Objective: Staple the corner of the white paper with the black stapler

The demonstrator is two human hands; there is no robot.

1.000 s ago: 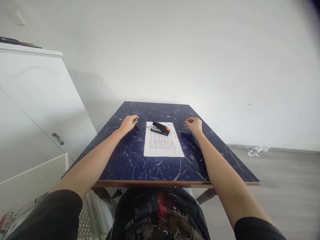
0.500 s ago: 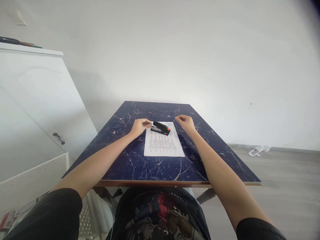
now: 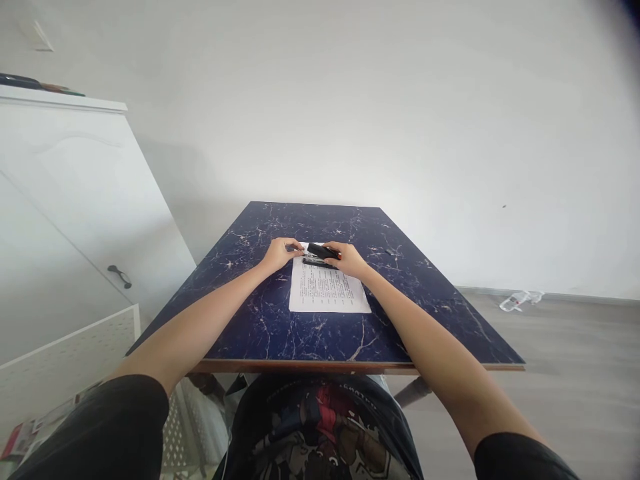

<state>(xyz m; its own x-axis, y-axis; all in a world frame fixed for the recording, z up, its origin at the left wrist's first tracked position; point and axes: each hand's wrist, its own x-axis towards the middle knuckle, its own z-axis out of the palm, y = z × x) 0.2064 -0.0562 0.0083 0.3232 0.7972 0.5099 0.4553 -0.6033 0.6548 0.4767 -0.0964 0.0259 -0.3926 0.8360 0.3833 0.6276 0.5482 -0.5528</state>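
A printed white sheet of paper [image 3: 327, 292] lies in the middle of a dark blue marbled table [image 3: 260, 320]. A black stapler with an orange tip [image 3: 320, 251] sits across the sheet's far end. My right hand [image 3: 350, 260] is closed over the stapler's right part. My left hand [image 3: 280, 253] rests at the sheet's far left corner, its fingers pinched on the paper edge beside the stapler's nose.
A white cabinet [image 3: 65, 207] with a dark handle [image 3: 120, 275] stands to the left of the table. A plain white wall rises behind. A clear plastic bottle [image 3: 517, 300] lies on the grey floor at the right. A perforated white panel [image 3: 70, 360] leans at lower left.
Both hands moved inward from the table's sides. My left hand reached the paper's far left corner; my right hand came down onto the stapler and closed over it.
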